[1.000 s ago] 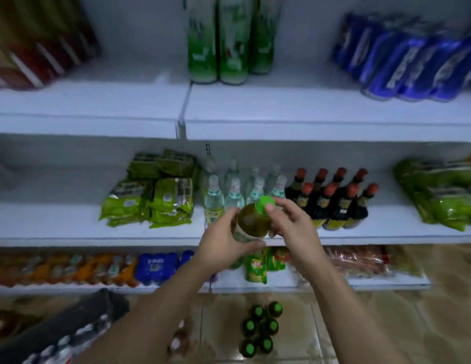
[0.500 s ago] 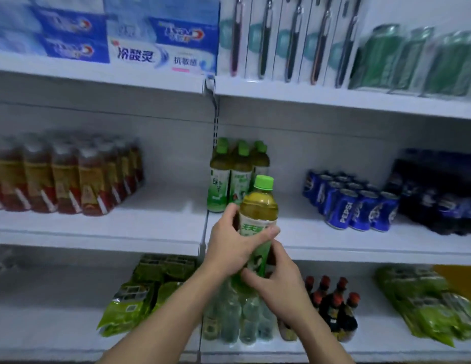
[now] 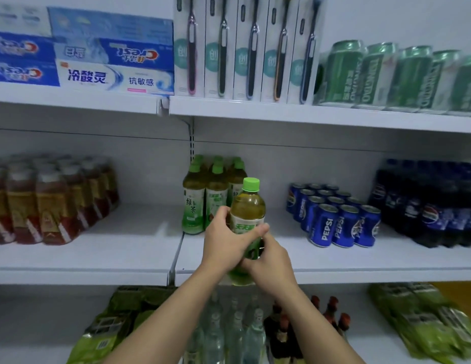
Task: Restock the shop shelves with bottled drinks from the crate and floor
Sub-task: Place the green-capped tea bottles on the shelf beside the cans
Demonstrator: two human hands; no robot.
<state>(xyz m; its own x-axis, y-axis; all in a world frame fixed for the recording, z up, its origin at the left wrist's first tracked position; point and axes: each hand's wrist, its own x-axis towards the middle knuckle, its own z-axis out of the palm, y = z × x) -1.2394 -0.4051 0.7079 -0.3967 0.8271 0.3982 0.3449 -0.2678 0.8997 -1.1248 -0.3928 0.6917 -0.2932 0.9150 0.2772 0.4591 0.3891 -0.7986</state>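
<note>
You hold a green-capped tea bottle [image 3: 247, 206] upright in both hands, just in front of the shelved tea bottles [image 3: 203, 200].

Your left hand [image 3: 224, 245] curls round the label, thumb across the front. Your right hand [image 3: 271, 261] grips the lower body. The bottle overlaps the right side of the shelved tea bottles, and you cannot tell whether its base touches the middle shelf [image 3: 360, 261] under them. Pepsi cans [image 3: 334, 219] stand well to the right of the shelved tea bottles.
</note>
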